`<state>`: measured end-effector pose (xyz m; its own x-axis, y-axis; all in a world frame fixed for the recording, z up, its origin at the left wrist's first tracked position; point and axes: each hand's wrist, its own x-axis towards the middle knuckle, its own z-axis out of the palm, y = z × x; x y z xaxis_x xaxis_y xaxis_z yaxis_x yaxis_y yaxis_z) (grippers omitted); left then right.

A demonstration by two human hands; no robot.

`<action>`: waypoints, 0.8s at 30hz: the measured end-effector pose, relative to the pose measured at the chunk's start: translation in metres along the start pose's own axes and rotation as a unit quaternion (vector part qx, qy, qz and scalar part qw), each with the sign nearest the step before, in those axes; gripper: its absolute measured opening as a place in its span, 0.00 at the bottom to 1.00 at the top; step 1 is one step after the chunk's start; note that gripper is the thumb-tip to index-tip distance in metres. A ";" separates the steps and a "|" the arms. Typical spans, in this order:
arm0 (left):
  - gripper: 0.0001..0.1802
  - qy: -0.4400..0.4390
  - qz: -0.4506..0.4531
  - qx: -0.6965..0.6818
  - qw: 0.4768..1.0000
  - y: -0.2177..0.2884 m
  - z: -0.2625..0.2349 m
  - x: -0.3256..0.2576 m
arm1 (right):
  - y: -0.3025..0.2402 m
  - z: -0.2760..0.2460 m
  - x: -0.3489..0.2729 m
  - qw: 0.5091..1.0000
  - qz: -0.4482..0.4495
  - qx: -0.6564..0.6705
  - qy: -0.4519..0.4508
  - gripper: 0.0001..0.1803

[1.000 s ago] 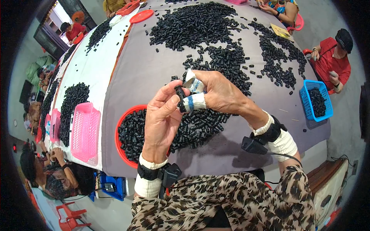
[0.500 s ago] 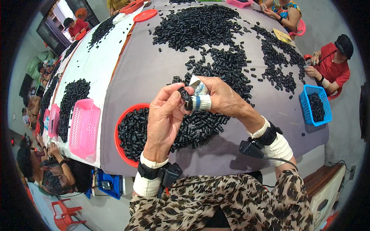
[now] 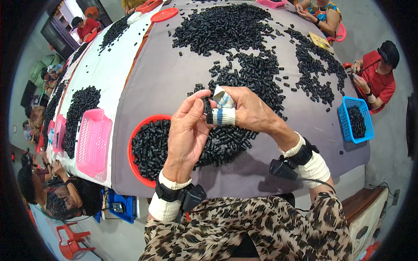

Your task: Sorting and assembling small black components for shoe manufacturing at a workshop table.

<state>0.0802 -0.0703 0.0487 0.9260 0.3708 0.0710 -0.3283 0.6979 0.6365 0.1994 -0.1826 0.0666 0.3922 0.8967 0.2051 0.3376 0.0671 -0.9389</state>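
My left hand (image 3: 186,137) pinches a small black cylindrical part (image 3: 207,105) between thumb and fingers, its ribbed side showing. Right against it is my right hand (image 3: 249,108), bent inward with the fingers curled. White finger wraps (image 3: 224,116) with blue marks cover some of its fingers, and whatever these fingers grip is hidden. Both hands are raised over the table, in front of a heap of similar black parts (image 3: 246,71). Below and left of them, a red round tray (image 3: 133,167) is filled with more of these parts.
On the grey table cloth (image 3: 143,87), a blue basket (image 3: 358,140) with black parts stands at the right edge. Pink baskets (image 3: 92,143) stand at left. A co-worker in red (image 3: 378,78) sits at right; another person (image 3: 56,191) is near at left.
The black part has turned in my fingers: its hollow end showed before, now its side does. My hands stay close together. The co-worker at right has shifted their hands.
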 end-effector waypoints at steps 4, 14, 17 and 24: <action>0.13 0.031 0.006 0.004 1.000 -0.003 0.002 0.000 | -0.006 -0.003 0.001 0.997 0.003 -0.076 -0.009 0.19; 0.13 0.047 -0.008 0.027 0.999 -0.003 0.004 -0.001 | -0.009 -0.003 0.005 0.996 0.018 -0.084 -0.033 0.22; 0.14 0.052 -0.007 0.027 0.998 -0.004 0.004 0.000 | -0.012 -0.005 0.006 0.994 0.016 -0.094 -0.043 0.21; 0.14 0.013 -0.015 0.011 1.000 -0.003 -0.006 0.002 | -0.007 -0.006 0.010 0.990 -0.004 -0.122 -0.067 0.20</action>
<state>0.0819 -0.0680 0.0418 0.9305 0.3650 0.0315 -0.2953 0.6963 0.6542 0.2065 -0.1771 0.0767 0.2777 0.9474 0.1589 0.5437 -0.0187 -0.8390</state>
